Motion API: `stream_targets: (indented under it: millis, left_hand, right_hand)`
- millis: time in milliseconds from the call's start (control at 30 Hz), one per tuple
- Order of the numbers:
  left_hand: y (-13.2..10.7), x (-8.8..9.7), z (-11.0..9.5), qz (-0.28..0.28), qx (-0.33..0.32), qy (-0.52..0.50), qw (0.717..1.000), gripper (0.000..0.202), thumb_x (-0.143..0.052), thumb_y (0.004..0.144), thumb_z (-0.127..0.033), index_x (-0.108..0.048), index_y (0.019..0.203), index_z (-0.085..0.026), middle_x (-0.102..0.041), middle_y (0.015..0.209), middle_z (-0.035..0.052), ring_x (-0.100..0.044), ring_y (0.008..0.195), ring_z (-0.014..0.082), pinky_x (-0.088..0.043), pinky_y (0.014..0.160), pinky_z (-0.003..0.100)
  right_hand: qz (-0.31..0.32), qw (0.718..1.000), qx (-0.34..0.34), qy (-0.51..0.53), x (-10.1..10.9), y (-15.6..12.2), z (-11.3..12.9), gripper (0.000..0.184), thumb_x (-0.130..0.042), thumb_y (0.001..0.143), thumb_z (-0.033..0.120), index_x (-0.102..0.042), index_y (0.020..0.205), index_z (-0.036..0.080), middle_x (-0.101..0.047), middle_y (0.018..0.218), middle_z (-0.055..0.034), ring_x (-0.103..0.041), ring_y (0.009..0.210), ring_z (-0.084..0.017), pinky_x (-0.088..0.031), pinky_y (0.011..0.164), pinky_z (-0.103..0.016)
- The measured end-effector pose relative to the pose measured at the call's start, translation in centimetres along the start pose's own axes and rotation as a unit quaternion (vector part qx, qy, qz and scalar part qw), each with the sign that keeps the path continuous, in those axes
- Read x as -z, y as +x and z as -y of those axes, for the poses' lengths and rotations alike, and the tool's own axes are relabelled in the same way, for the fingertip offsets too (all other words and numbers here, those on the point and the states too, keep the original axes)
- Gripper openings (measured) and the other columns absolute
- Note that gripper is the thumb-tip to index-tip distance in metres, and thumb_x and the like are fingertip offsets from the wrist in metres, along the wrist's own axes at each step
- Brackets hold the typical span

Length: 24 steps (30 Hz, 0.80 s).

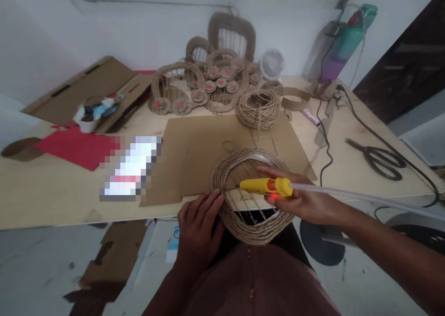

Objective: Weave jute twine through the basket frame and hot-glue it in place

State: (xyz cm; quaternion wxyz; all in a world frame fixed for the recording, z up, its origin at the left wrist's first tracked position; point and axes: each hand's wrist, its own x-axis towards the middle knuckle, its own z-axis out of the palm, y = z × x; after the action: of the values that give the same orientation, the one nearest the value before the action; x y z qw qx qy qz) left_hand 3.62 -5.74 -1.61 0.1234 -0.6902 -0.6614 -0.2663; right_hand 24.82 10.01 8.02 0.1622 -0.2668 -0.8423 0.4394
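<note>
A round frame wrapped in jute twine, with thin strands strung across its opening, lies at the table's front edge and overhangs it. My left hand presses its fingertips on the frame's left rim. My right hand grips a yellow glue gun, nozzle pointing left at the rim near my left fingertips. A clear glue stick juts from the gun's back to the right.
A cardboard sheet lies under the frame. Behind it are a twine ball, several finished jute pieces, a small white fan, red paper, scissors and a black cord.
</note>
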Motion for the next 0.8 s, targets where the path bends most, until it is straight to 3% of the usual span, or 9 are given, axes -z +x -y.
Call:
stream_targets:
  millis: [133,333,533,800]
  left_hand:
    - [0.0,-0.2,0.1,0.006,0.011,-0.001,1.000,0.056,-0.053,0.088,-0.016,-0.041,0.142,-0.023,-0.067,0.126,0.0106,-0.058,0.117,0.0263,-0.037,0.100,0.044]
    - [-0.4,-0.4,0.3,0.006,0.018,-0.007,1.000,0.055,-0.055,0.086,-0.013,-0.044,0.139,-0.022,-0.067,0.127,0.0097,-0.056,0.118,0.0270,-0.037,0.100,0.045]
    - [-0.3,-0.4,0.6,0.009,0.011,-0.014,1.000,0.045,-0.056,0.086,-0.013,-0.051,0.130,-0.020,-0.068,0.125,0.0101,-0.057,0.115,0.0271,-0.037,0.097,0.044]
    - [-0.2,-0.4,0.4,0.010,0.019,-0.019,1.000,0.042,-0.056,0.086,-0.013,-0.052,0.127,-0.019,-0.069,0.123,0.0100,-0.057,0.114,0.0273,-0.037,0.097,0.045]
  right_hand:
    - [-0.007,1.000,-0.003,0.016,-1.6,2.2,-0.2,0.050,-0.060,0.086,0.028,-0.055,0.136,0.026,-0.069,0.121,-0.0068,-0.070,0.097,-0.022,-0.061,0.079,-0.037]
    - [-0.013,0.998,-0.019,0.055,-2.8,3.8,-0.6,0.047,-0.062,0.083,0.026,-0.058,0.131,0.024,-0.069,0.118,-0.0079,-0.065,0.109,-0.024,-0.057,0.090,-0.043]
    - [-0.027,0.995,-0.032,0.093,-3.3,4.4,-0.4,0.046,-0.062,0.083,0.027,-0.056,0.128,0.020,-0.068,0.115,-0.0097,-0.068,0.094,-0.020,-0.061,0.078,-0.035]
    - [-0.044,0.998,-0.035,0.041,-3.6,3.9,-0.6,0.043,-0.066,0.082,0.030,-0.060,0.124,0.024,-0.069,0.112,-0.0076,-0.067,0.098,-0.023,-0.058,0.085,-0.041]
